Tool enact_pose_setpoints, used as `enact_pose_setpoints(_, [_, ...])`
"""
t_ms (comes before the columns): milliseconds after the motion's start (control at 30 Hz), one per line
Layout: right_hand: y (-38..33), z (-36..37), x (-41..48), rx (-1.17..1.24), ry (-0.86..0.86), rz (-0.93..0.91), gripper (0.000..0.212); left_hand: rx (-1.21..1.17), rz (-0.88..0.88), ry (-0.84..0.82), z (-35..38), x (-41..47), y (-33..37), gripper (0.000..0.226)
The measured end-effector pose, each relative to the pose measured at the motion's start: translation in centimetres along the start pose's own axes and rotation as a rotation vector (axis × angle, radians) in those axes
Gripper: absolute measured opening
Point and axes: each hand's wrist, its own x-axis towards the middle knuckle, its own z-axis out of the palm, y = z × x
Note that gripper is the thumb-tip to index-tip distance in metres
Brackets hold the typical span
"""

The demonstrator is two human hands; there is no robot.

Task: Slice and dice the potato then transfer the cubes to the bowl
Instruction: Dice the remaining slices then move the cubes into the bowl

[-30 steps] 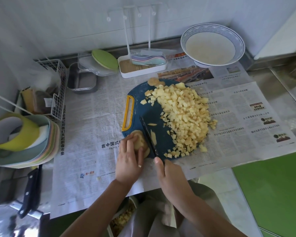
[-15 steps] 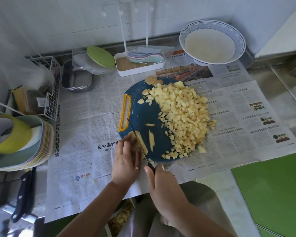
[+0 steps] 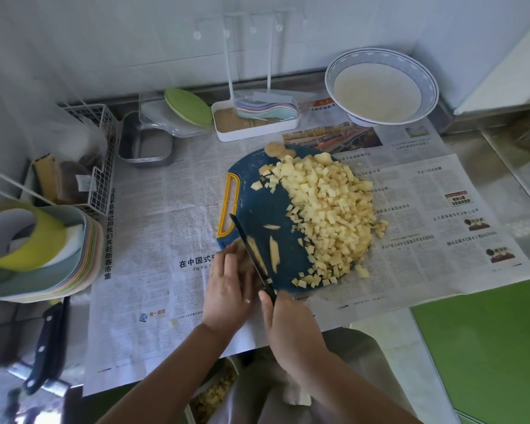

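Close ahead, left hand (image 3: 230, 283) holds down a potato piece (image 3: 244, 255); right hand (image 3: 288, 319) grips the knife (image 3: 242, 237), blade slanting away just beside it.

Board: the round dark-blue plastic cutting board (image 3: 266, 194) at the centre is showing a matt, scuffed face.
Knife: the black-bladed kitchen knife (image 3: 251, 254) is looking smooth and dull.
Cubes: the pale yellow potato cubes (image 3: 328, 209) are showing smooth cut faces.
Paper: the printed newspaper sheet (image 3: 166, 240) is looking matt and creased.
Bowl: at 1 o'clock, the white glazed bowl with a blue-patterned rim (image 3: 429, 82) is shining glossy.
Tray: at 10 o'clock, the grey rectangular metal tray (image 3: 144, 149) is giving a dull sheen.
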Motion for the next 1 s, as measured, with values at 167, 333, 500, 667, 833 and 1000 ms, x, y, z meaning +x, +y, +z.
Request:
enact_pose_setpoints(167, [1.7,-0.1,0.8,0.242,0.057,0.029,0.043,-0.008,0.001,0.021,-0.2,0.0,0.2,0.035])
enact_pose_setpoints(333, [2.3,0.2,-0.2,0.283,0.163,-0.073,0.058,-0.040,-0.007,0.026,-0.6,-0.1,0.5,0.038])
enact_pose_setpoints(500, [1.5,-0.7,-1.4,0.184,0.088,-0.107,0.048,-0.048,-0.037,0.033,-0.1,-0.1,0.0,0.037])
enact_pose_setpoints(667, [0.6,-1.3,-2.2,0.135,0.010,-0.094,0.037,-0.060,-0.030,0.069,0.1,0.0,0.0,0.034])
enact_pose_setpoints(833, [-0.6,-0.8,-2.4,-0.038,-0.039,-0.037,0.092,-0.050,-0.003,0.063,0.1,0.1,0.0,0.034])
enact_pose_setpoints(1000, [-0.7,0.1,-1.3,-0.075,-0.063,0.022,0.106,-0.036,-0.024,0.047,0.1,0.1,0.2,0.035])
